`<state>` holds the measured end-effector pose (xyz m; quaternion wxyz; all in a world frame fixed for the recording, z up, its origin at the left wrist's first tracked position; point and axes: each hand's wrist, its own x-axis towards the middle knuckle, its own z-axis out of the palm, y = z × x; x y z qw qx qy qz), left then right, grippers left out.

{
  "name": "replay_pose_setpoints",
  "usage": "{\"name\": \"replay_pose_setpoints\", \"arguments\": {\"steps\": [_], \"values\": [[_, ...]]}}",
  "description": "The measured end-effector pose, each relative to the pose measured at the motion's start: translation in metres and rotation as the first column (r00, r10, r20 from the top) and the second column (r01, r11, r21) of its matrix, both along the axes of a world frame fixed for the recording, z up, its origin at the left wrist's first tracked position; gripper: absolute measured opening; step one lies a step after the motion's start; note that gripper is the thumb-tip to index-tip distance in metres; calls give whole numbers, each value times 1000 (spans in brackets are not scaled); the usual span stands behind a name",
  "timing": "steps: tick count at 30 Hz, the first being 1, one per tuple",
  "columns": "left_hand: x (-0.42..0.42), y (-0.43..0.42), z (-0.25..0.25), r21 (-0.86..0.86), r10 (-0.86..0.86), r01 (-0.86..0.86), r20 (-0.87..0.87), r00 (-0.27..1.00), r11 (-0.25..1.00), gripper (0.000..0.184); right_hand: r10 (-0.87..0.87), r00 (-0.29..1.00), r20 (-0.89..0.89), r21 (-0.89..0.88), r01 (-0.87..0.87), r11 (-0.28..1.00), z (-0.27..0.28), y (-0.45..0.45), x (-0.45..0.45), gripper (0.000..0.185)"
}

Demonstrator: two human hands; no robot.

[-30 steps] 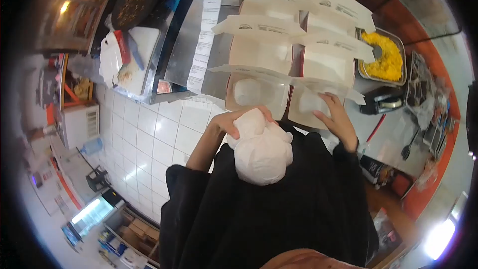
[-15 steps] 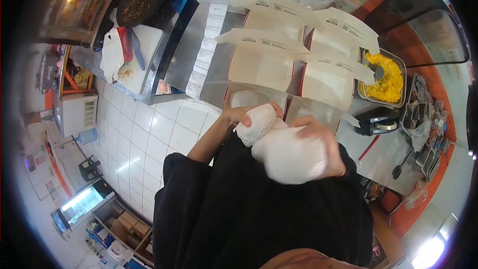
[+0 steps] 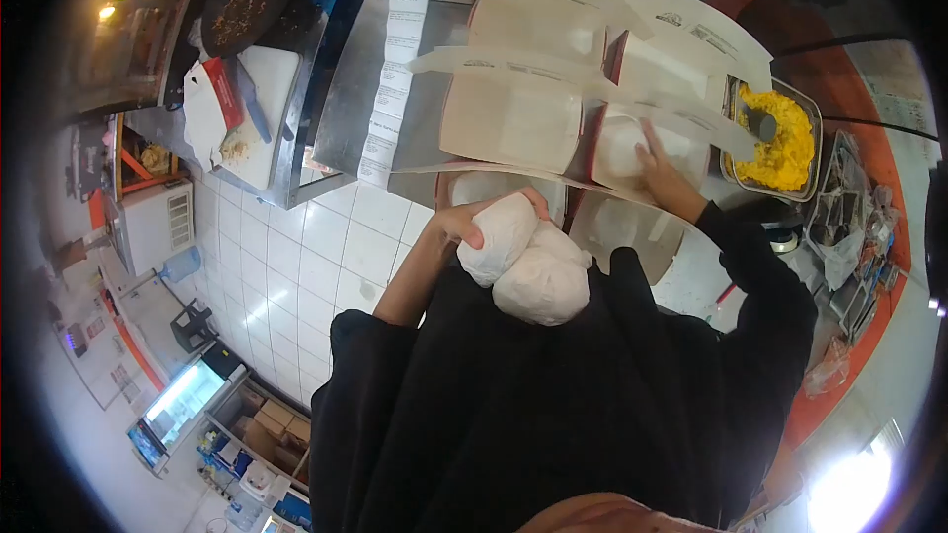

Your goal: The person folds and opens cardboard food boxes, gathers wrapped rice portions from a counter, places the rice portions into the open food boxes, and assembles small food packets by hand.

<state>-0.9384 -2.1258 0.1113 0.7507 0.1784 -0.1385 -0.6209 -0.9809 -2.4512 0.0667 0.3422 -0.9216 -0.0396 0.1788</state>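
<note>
My left hand (image 3: 464,225) is curled around white paper-wrapped bundles (image 3: 540,286), held close against the front of my black clothing. What is inside the paper is hidden. My right hand (image 3: 660,166) reaches into an open paper food box (image 3: 691,153), fingers stretched out beside a round white wrapped bundle (image 3: 620,146) lying in it. In front of me, another open box (image 3: 553,199) holds a pale round bundle, and the box (image 3: 637,237) to its right has a similar pale shape inside.
More open boxes (image 3: 509,123) stand behind with lids raised. A long printed receipt strip (image 3: 393,89) lies left of them. At right is a metal tray of yellow food (image 3: 785,153); a black tape dispenser (image 3: 782,237) is near it. A knife (image 3: 253,104) rests on a white cutting board (image 3: 276,128).
My right hand has left the wrapped bundles at my chest and moved forward into the right-hand box, where a white bundle now lies. My left hand still holds the others.
</note>
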Motion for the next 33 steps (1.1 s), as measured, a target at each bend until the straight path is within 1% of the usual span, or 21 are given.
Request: {"name": "replay_pose_setpoints", "arguments": {"steps": [1,2,3,4,5,7,8,10,11,13,14,17,19,20,22,26,28,29,30,32,33], "values": [[-1,2,-4,-9,6,-6,-9,1000,1000,82,198,978,68,-130,-188,973,3,-4,0,63],[-2,2,-7,-25,25,-26,-20,999,999,82,395,912,109,-269,-356,895,9,-7,0,63],[-4,0,-6,-28,19,-20,-25,999,999,82,386,921,60,-356,-341,870,17,-6,0,62],[-6,-1,-4,-37,54,-56,-47,997,998,81,381,923,54,-355,-339,871,42,-5,6,62],[-9,-2,-1,-45,89,-92,-69,994,995,81,296,942,-160,-161,-321,933,82,-2,16,63],[-13,3,3,-48,136,-140,-81,987,989,81,288,890,-354,244,-210,947,146,21,14,65],[-16,6,4,-41,157,-162,-93,983,986,81,330,890,-315,444,-169,880,169,43,-2,66],[-22,9,4,-26,194,-198,-110,975,980,81,333,938,95,353,-344,870,172,89,-35,67],[-24,10,4,-17,213,-217,-119,970,976,81,331,939,96,350,-343,872,168,99,-39,67],[-31,11,3,2,262,-264,-142,955,964,80,209,977,39,345,-209,915,163,113,-46,70],[-33,12,2,11,287,-288,-155,946,957,80,215,976,38,344,-214,914,163,118,-46,70],[-44,17,0,41,381,-380,-185,906,924,80,140,988,-67,445,-96,890,157,128,-46,81],[-53,21,-1,66,466,-463,-212,859,884,79,166,969,-183,646,-9,763,139,129,-38,77],[-57,22,-1,78,504,-500,-224,834,863,79,177,968,-179,640,-21,768,140,130,-32,77],[-65,27,-2,108,575,-568,-240,782,816,79,212,938,-275,745,68,664,145,135,-24,69],[-75,33,1,188,684,-659,-265,680,728,79,289,937,-196,674,-86,734,154,150,-1,64],[-75,40,14,249,729,-687,-279,625,683,78,339,734,-588,718,281,637,158,154,12,64],[-73,41,19,277,753,-701,-282,595,658,77,328,690,-646,699,361,618,157,155,17,67],[-71,43,27,305,775,-713,-283,565,631,77,335,682,-650,695,355,625,159,160,20,67],[-70,40,39,335,860,-793,-155,486,508,75,272,755,-596,721,355,595,166,171,24,67],[-71,43,39,336,864,-797,-160,477,502,75,278,751,-599,718,351,601,167,177,24,67]]}}
